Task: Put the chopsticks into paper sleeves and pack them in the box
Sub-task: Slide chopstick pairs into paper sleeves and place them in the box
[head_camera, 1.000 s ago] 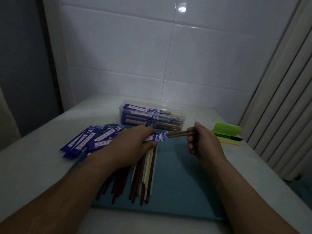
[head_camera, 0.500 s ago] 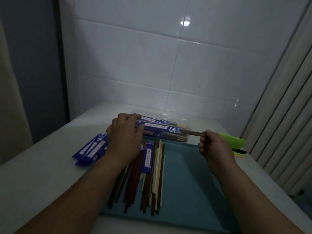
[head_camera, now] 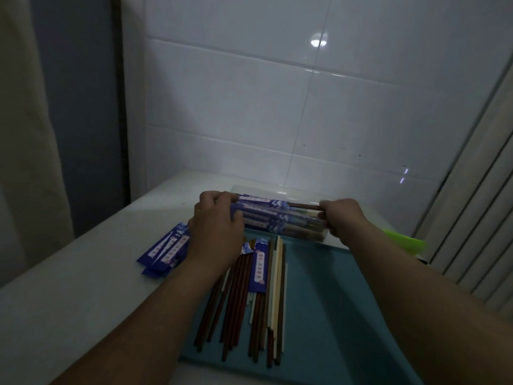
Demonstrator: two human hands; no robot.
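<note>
A sleeved pair of brown chopsticks [head_camera: 266,202] in a blue paper sleeve lies across the top of the clear plastic box [head_camera: 311,237]. My left hand [head_camera: 215,229] grips its sleeved end. Its bare brown end is pinched by my right hand [head_camera: 340,215]. The box holds several sleeved pairs. Several loose chopsticks [head_camera: 244,301], brown and cream, lie on the teal mat [head_camera: 333,301] in front of me. One blue sleeve [head_camera: 259,269] lies on top of them. A pile of empty blue sleeves [head_camera: 166,250] sits left of the mat.
The white table [head_camera: 69,301] ends at a tiled wall behind the box. A green object [head_camera: 405,241] lies at the right, beside ribbed panels. A curtain hangs at the far left.
Both hands have carried the sleeved pair away from the mat and up over the box. The camera has tilted upward.
</note>
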